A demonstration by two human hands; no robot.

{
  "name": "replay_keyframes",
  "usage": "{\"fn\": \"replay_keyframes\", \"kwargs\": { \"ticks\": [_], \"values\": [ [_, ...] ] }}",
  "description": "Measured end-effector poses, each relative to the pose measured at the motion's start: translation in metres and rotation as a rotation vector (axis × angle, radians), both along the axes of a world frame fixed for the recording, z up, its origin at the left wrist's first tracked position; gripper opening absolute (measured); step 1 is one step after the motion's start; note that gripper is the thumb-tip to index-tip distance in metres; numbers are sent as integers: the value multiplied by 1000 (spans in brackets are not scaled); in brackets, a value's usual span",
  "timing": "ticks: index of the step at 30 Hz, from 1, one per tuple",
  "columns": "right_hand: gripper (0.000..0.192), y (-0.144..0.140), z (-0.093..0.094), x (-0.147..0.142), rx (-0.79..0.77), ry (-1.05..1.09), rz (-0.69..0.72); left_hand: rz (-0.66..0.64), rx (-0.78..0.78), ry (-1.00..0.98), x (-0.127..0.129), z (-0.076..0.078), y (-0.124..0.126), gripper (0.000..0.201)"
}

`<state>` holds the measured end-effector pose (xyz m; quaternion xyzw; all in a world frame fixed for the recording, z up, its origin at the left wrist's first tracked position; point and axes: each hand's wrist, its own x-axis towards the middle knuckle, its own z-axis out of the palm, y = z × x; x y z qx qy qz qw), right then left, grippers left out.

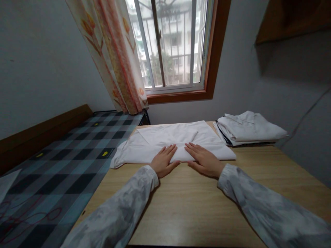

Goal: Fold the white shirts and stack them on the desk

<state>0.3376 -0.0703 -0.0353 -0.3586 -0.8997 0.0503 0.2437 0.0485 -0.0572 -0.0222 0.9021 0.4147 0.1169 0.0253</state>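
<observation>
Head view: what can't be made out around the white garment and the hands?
- White garment: its near edge, covered by the left hand and right hand.
- Its left end droops off the table; type unclear.
- Folded stack: count hidden by top piece.
- Both palms face down, unseen.

Home bedroom. A bed (51,172) with a checked blue-grey cover and wooden side board ran along the left wall. A flowered curtain (113,58) hung by a wood-framed barred window (173,44) that looked onto apartment blocks. A wooden surface (186,206) stood beside the bed, carrying a white garment (176,141) and a stack of folded laundry (248,129). Plain painted walls.
</observation>
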Motion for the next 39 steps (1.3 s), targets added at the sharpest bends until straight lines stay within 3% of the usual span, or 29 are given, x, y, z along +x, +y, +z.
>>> {"fn": "replay_keyframes", "kwargs": {
  "ticks": [6, 12, 18, 26, 34, 39],
  "values": [
    [83, 24, -24, 46, -139, -131, -90, 162, -42, 52, -30, -5, 6, 78],
    [77, 29, -29, 80, -131, -165, -210, 324, -23, 57, -47, -8, 10, 68],
    [72, 31, -36, 83, -80, -154, -288, 434, 11, 63, -55, -10, 16, 71],
    [74, 32, -43, 91, -60, -164, -344, 610, -23, 118, -89, -9, 20, 79],
    [75, 32, -45, 92, -72, -167, -347, 691, -12, 162, -105, -8, 17, 85],
    [75, 15, -46, 94, -54, -176, -345, 680, 8, 199, -108, -10, -1, 86]
  ]
}}
